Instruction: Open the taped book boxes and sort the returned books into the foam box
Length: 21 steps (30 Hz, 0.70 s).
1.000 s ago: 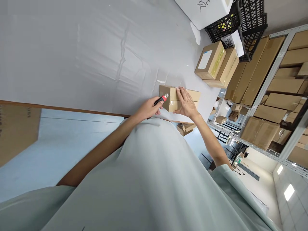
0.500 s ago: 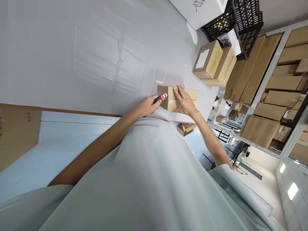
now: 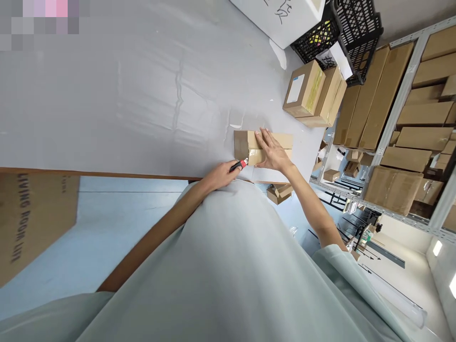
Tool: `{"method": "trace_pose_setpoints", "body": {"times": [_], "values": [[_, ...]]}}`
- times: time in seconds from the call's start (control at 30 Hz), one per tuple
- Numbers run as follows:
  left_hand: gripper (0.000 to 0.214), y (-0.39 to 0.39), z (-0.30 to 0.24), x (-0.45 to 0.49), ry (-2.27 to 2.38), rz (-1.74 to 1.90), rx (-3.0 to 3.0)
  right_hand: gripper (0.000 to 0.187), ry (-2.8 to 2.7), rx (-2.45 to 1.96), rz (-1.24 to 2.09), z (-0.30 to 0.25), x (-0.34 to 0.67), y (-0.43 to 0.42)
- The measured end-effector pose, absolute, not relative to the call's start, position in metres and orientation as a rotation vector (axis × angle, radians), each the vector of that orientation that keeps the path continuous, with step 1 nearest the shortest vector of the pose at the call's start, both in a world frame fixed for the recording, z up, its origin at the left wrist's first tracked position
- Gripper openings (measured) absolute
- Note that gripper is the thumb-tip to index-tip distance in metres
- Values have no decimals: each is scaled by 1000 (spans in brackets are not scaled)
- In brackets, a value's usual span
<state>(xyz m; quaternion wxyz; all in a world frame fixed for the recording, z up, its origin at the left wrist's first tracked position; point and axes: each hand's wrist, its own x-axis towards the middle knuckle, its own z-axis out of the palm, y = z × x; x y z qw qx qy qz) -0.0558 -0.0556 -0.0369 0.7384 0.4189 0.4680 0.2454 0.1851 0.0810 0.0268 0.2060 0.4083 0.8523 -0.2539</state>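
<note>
A small cardboard box (image 3: 241,142) lies on the grey-topped table (image 3: 149,104) close to its near edge, with clear tape over its top seam. My left hand (image 3: 221,175) is closed around a black and red utility knife (image 3: 239,165). The knife's tip is at the box's near lower edge, by the taped end. Spread across the top of the box, my right hand (image 3: 273,154) presses with fingers stretched out and holds nothing. Its palm hides part of the seam.
Two taped cardboard boxes (image 3: 302,90) stand at the table's far right, beside a black plastic crate (image 3: 356,42) and a white box (image 3: 281,19). Shelves of cartons (image 3: 399,185) rise on the right. An open carton (image 3: 280,192) and a large printed carton (image 3: 39,218) sit below the table.
My left hand has drawn the utility knife toward me, from the middle of the box's end down to its near edge. My right hand stays on the box. The camera view has shifted slightly.
</note>
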Motion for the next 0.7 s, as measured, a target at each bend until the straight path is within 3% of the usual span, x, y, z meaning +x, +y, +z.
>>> {"method": "trace_pose_setpoints", "body": {"times": [0.2,0.33,0.47,0.6,0.7], "values": [[47,-63,-42,-71,1205,685,696,129,2419,1345,-775,36,174,57],[62,-57,-22,-60,1196,929,652,98,2430,1637,-1051,48,146,3],[56,-48,4,-29,1154,1000,854,70,2374,1962,-1330,49,128,-41],[44,-43,8,-11,1233,919,1217,44,2258,2283,-1253,39,155,-39],[54,-33,-3,-13,1411,755,1581,34,2067,2615,-956,28,206,-17]]}}
